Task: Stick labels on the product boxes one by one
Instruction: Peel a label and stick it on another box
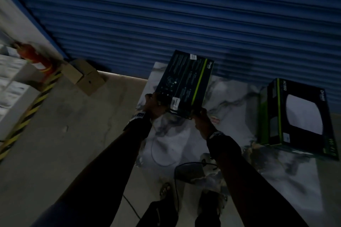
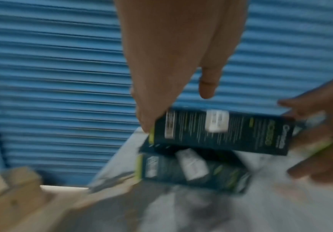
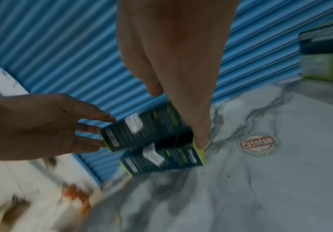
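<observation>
Together, both arms reach straight forward. The left grip [image 1: 153, 104] and right grip [image 1: 203, 120] press straight, spread fingers against opposite near corners of the dark box [image 1: 184, 83], which is held tilted over the far left end of the marbled surface [image 1: 230, 97], near the blue shutter [image 1: 184, 14].

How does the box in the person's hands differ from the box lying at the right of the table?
The held box is tilted up between the left hand and right hand; the resting box lies flat on the table, untouched. The held box shows fine print and white labels; the resting box shows a large white rounded picture. Both are dark with a lime-green stripe.
</observation>
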### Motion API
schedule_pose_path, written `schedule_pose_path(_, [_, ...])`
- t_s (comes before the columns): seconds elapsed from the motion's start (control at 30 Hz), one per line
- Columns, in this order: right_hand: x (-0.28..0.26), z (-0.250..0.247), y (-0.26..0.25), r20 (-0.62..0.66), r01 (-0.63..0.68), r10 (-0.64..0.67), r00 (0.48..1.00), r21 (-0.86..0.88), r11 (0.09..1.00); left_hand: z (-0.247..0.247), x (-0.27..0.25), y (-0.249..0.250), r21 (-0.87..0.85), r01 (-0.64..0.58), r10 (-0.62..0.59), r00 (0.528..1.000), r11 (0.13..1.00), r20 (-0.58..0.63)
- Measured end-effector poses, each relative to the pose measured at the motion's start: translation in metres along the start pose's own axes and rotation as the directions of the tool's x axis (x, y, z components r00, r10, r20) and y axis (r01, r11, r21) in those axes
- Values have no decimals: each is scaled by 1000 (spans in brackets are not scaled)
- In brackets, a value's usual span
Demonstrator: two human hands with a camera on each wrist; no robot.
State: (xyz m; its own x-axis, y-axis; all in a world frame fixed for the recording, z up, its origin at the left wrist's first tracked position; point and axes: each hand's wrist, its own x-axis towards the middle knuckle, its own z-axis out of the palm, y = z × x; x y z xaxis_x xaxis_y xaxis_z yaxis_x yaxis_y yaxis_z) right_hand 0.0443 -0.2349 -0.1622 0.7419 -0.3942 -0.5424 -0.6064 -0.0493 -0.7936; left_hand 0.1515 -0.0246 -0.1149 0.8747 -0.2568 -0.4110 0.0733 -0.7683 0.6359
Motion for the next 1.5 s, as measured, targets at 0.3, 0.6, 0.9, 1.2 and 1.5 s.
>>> schedule_pose_path(0.3, [-57,-59,-59,-529,244,-90,844,230,942,-3,-71,80,30,-254,256,961,967,-106])
schedule_pose_path(0.6, [-81,-149,-117,-571,290,-194,797,81,954,0,-129,149,332,-407,442,896,851,-33])
schedule_pose_path(0.9, [-139,-208,-157,-314,372,-437,843,-248,894,26,-159,221,140,-577,553,815,805,177])
schedule_pose_path(1.2, [-135,-199,-142,-28,343,-439,898,-581,738,51,-162,230,-17,-524,504,808,851,303])
schedule_pose_path(1.5, [-125,-206,-128,297,496,-399,867,-576,650,73,-146,208,-131,-422,440,878,897,186])
